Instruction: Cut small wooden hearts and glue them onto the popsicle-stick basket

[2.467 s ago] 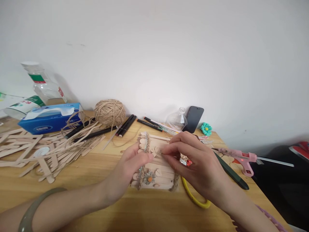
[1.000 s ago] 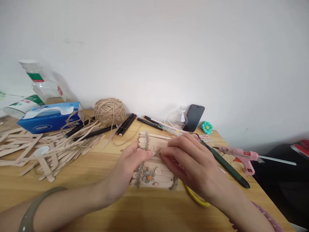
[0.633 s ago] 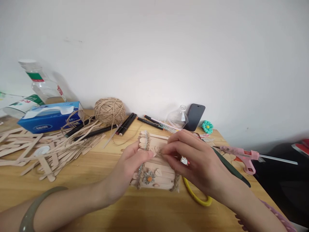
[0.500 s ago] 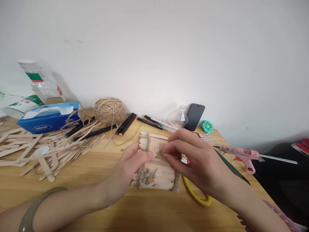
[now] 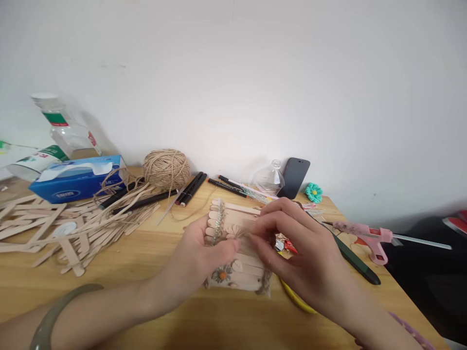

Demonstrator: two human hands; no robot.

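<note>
My left hand (image 5: 199, 257) grips the left side of a craft-stick panel (image 5: 248, 267), its thumb lying on the front by a flower of pale wooden petals (image 5: 233, 232). Twine and a glittery strand run along the panel's left edge. Lower down are a grey flower with an orange centre (image 5: 222, 274) and a small wooden heart (image 5: 237, 265). At the petal flower's right side, my right hand (image 5: 302, 243) is closed in a pinch. Fine, blurred strands show by its fingertips; what they hold I cannot make out.
Loose craft sticks (image 5: 76, 248), a twine ball (image 5: 167, 167) and a blue tissue box (image 5: 78, 182) lie left. Black markers (image 5: 193, 188), a glass bottle (image 5: 272, 180) and a phone (image 5: 294, 177) stand behind. A pink glue gun (image 5: 361, 233) is at right, near yellow-handled scissors (image 5: 297, 296).
My right fingertips have shifted slightly down and right of the petal flower, uncovering more of it. My left thumb has slid a little right. The panel has tilted slightly.
</note>
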